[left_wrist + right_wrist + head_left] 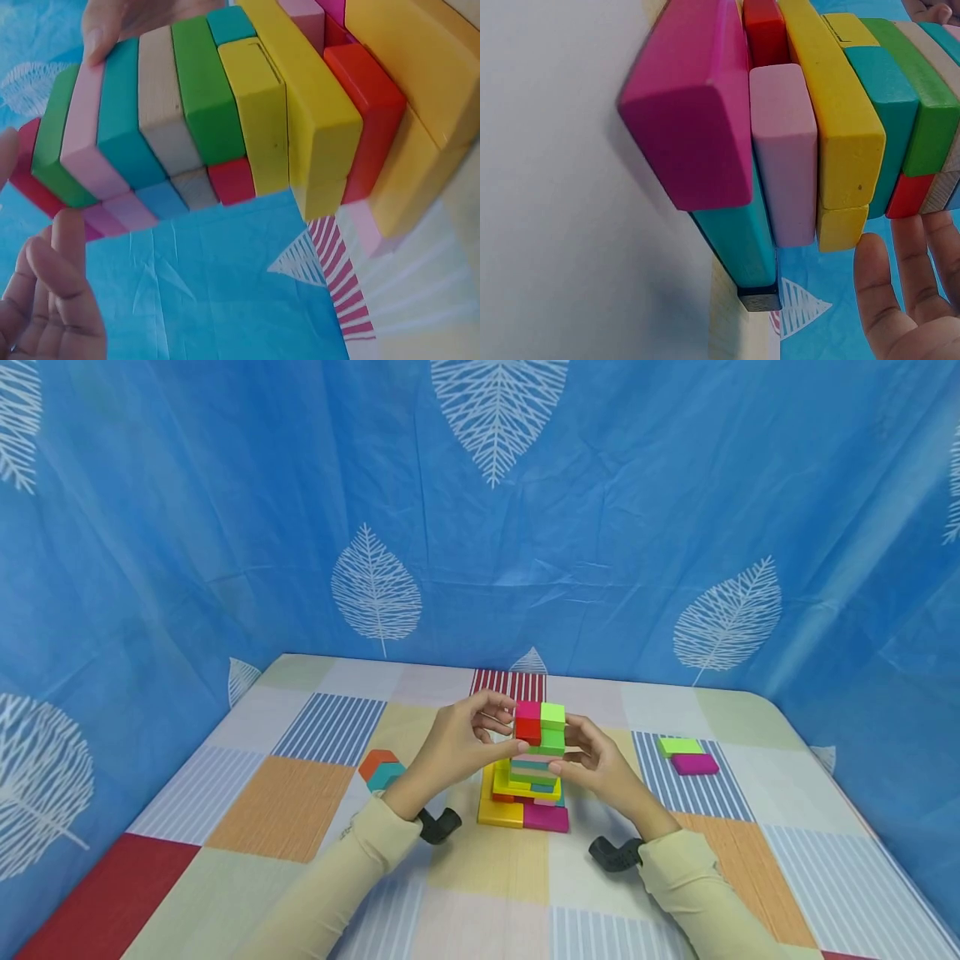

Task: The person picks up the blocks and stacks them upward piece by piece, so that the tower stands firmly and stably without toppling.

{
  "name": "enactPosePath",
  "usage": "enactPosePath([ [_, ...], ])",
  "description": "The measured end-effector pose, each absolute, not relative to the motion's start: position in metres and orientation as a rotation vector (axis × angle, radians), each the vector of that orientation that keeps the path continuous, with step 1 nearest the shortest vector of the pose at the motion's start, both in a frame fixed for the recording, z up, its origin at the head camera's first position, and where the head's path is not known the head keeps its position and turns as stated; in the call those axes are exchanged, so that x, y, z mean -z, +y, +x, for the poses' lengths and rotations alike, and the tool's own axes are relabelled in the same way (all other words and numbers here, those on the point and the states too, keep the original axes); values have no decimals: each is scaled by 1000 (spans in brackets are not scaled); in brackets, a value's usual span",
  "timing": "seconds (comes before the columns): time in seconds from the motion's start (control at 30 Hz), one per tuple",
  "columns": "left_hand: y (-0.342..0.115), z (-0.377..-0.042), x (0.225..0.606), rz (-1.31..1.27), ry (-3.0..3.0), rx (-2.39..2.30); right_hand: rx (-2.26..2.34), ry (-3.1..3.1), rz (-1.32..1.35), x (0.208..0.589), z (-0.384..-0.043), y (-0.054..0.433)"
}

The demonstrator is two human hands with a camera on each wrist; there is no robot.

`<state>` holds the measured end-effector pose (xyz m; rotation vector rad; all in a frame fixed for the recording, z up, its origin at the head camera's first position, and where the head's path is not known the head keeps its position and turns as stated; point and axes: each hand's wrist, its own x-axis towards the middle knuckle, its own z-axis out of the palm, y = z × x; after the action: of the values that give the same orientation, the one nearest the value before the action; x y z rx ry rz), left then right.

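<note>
A tower of coloured wooden blocks stands upright between both hands. Its base shows an amber block and a magenta block side by side; a red block and a lime block are at the top. My left hand holds the upper left side, thumb in front and fingers behind. From the right, lower down, my right hand grips the tower with its thumb on the front. In the right wrist view the right fingers reach the blocks' far side.
Left of the tower, an orange block and a teal block lie partly behind the left wrist. A lime block and a purple block lie at the right. A blue leaf-print curtain hangs behind the patchwork-covered table.
</note>
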<state>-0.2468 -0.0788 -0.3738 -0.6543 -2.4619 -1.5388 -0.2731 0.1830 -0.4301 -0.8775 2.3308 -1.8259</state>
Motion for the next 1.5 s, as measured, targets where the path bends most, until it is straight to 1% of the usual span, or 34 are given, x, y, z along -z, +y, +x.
enactPosePath([
  [0.17,-96,-245,376,-727,-2504,1470,1837,2326,-883,430,-274,182],
  [0.47,-149,-237,390,-1000,-2729,1437,1842,2324,-874,430,-274,182],
  [0.67,-186,-228,398,-1191,-2904,1538,1841,2331,-872,430,-273,182],
  [0.77,-204,-223,400,-1184,-3012,1653,1840,2335,-867,430,-273,181],
  [0.93,-229,-218,404,-1057,-3123,1816,1836,2341,-857,429,-273,181],
  [1.07,-241,-219,407,-1059,-3146,1907,1833,2346,-846,430,-273,181],
  [1.2,-244,-221,410,-1097,-3155,1955,1837,2347,-843,430,-274,182],
  [1.3,-242,-221,412,-1106,-3176,1872,1841,2343,-849,430,-274,182],
  [1.5,-236,-218,410,-1010,-3215,1737,1844,2329,-857,430,-274,182],
])
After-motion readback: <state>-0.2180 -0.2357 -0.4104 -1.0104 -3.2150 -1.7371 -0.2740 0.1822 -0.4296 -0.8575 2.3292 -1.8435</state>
